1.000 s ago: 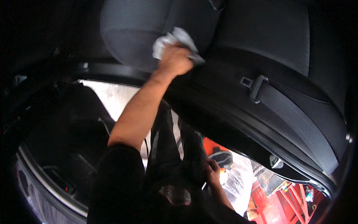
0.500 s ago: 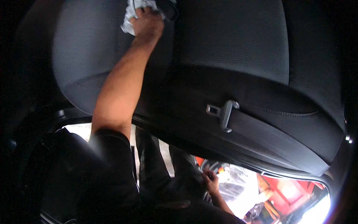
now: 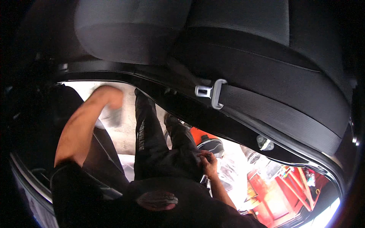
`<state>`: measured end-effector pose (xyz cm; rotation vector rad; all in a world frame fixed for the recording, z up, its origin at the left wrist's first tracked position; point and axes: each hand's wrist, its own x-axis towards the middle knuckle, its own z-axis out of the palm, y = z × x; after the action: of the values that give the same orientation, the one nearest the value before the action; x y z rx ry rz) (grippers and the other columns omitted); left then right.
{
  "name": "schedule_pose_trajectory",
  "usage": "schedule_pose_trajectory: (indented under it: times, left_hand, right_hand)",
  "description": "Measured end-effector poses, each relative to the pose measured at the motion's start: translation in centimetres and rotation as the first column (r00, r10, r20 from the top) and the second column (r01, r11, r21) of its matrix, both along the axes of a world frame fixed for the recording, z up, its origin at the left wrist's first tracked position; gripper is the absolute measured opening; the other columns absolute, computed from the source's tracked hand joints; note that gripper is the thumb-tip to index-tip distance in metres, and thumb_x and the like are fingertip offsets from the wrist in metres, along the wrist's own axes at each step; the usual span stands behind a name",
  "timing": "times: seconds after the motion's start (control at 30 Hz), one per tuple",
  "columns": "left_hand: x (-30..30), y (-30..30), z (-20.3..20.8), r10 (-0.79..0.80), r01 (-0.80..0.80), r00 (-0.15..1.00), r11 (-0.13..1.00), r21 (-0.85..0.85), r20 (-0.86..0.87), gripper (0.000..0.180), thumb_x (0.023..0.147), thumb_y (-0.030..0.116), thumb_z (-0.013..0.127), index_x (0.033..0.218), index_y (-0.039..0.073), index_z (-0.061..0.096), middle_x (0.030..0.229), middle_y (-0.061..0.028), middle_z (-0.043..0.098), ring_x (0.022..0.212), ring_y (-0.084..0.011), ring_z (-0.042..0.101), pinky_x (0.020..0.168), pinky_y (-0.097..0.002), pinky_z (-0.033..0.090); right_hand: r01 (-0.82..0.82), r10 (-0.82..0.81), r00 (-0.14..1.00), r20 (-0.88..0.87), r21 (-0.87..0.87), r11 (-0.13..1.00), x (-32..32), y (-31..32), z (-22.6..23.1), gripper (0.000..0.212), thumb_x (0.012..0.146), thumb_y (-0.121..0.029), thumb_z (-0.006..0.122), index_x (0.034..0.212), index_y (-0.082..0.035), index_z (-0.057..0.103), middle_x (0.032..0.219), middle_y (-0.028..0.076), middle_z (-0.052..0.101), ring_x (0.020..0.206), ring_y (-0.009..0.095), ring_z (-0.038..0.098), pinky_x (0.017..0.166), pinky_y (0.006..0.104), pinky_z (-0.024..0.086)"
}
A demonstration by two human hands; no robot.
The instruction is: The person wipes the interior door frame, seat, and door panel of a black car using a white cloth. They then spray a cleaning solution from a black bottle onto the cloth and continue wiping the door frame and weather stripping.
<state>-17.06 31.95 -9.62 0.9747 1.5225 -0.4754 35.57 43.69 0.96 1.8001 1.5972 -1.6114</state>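
Observation:
My left hand (image 3: 115,98), smeared by motion, hangs over the pale floor outside the car door opening. Below its fingers is a blurred grey-white cloth (image 3: 112,116), which the hand grips. My right hand (image 3: 208,163) rests close to my right thigh with its fingers curled in; whatever they may hold is too small to make out. In front of me is a dark fabric car seat (image 3: 133,41). Across its near side runs a black seat belt (image 3: 281,108) with a metal belt tongue (image 3: 204,91).
The black door sill (image 3: 152,81) curves between me and the seat. At left stands the dark door edge (image 3: 28,176). Outside, to the right, are an orange and black item (image 3: 207,142), clear plastic sheeting (image 3: 234,167) and a red cabinet-like unit (image 3: 275,201).
My left hand has come back off the seat with the cloth, down and left to the door opening. The view has shifted toward my legs. My right hand stays near my thigh.

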Motion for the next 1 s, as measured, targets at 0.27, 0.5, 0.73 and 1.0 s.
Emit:
schedule_pose_trajectory:
  times: [0.27,0.5,0.73,1.0]
  left_hand:
    - [-0.9,6.2,0.0,0.852,-0.326,0.448,0.437,0.838,-0.27,0.027,0.082,0.015,0.063,0.107,0.006,0.07,0.103,-0.0159,0.066,0.098,-0.0318,0.063,0.085,-0.0418,0.053]
    - [3.8,11.1,-0.4,0.448,-0.164,0.855,0.711,0.684,-0.261,0.035,0.082,0.018,0.063,0.113,0.003,0.068,0.117,-0.0165,0.063,0.111,-0.0337,0.059,0.096,-0.0474,0.048]
    - [-8.4,15.1,2.2,0.712,-0.92,-0.064,-0.313,0.235,0.699,0.031,0.089,0.016,0.065,0.116,0.002,0.067,0.104,-0.0151,0.072,0.093,-0.0264,0.07,0.085,-0.0391,0.054]
    - [0.4,23.3,-3.6,0.67,-0.653,0.433,-0.228,0.722,0.603,0.049,0.096,0.019,0.057,0.141,0.003,0.044,0.144,-0.0217,0.046,0.134,-0.0364,0.046,0.112,-0.049,0.036]
  right_hand:
    - [-0.064,0.054,0.997,0.055,0.182,0.981,1.3,2.4,1.5,0.019,0.092,-0.014,0.063,0.108,-0.003,0.062,0.089,0.006,0.068,0.068,0.013,0.063,0.06,0.0279,0.051]
    - [0.072,-0.064,0.977,0.205,-0.03,0.997,-2.4,1.2,3.2,0.022,0.091,-0.011,0.066,0.109,0.0,0.063,0.098,0.009,0.071,0.085,0.015,0.067,0.077,0.0286,0.053]
    - [0.188,-0.171,0.967,0.191,-0.077,0.979,-4.6,2.9,6.2,0.025,0.093,-0.009,0.064,0.117,0.0,0.058,0.099,0.008,0.069,0.073,0.014,0.064,0.062,0.0294,0.054]
    - [-0.013,0.001,0.933,0.36,0.031,0.999,-5.1,3.1,7.5,0.03,0.093,-0.02,0.067,0.115,0.0,0.062,0.093,0.01,0.071,0.068,0.014,0.066,0.061,0.0289,0.054]
